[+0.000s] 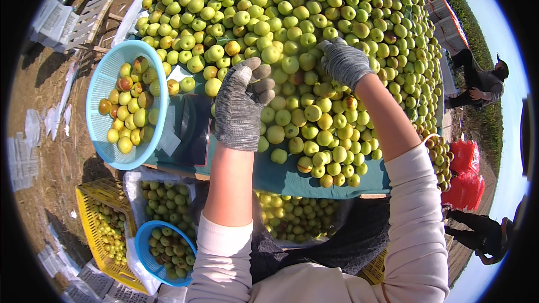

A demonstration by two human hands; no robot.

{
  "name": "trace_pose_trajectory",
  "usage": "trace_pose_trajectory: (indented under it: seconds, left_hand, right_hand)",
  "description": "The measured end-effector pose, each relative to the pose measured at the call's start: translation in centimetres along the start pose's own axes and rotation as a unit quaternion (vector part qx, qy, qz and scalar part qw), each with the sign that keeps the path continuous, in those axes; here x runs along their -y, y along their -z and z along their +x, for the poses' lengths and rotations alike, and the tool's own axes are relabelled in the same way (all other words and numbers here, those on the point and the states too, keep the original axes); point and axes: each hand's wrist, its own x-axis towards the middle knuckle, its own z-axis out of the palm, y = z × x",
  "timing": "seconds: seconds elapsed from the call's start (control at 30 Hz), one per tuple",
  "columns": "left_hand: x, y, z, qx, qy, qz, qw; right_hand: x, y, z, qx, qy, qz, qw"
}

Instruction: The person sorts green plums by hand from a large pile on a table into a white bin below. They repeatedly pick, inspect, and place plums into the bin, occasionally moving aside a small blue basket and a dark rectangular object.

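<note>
A large heap of small round green fruits (275, 17), like jujubes or small apples, covers the table; some have a red-brown blush. My left hand (240, 109), in a grey knit glove, hovers at the heap's near left side. Its fingers are bent but apart; no fruit shows in it, though the palm is hidden. My right hand (345, 63), gloved alike, reaches onto the middle of the heap with its fingers curled down among the fruits. Whatever it grips is hidden. Left of the heap, a light blue plastic basket (96, 118) holds yellower, blushed fruits.
A dark flat case (195, 129) lies on the green table cover (281, 177). Below are a yellow crate (90, 235), a smaller blue basket (145, 247) and a lined box of fruit (165, 201). Red bags (465, 171) and two people (487, 84) are at right.
</note>
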Motion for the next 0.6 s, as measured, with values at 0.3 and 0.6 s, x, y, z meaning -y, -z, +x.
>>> trace_pose_trajectory:
  seconds: [0.3,0.6]
  left_hand:
    - [0.4,-1.5,-0.6,-0.023,-0.001,0.050,0.999]
    - [1.4,-2.1,-0.8,-0.009,0.004,0.067,0.998]
  right_hand:
    - [1.2,-3.4,-9.5,-0.249,0.208,-0.008,0.946]
    - [6.1,-8.6,-8.8,0.022,0.219,-0.057,0.974]
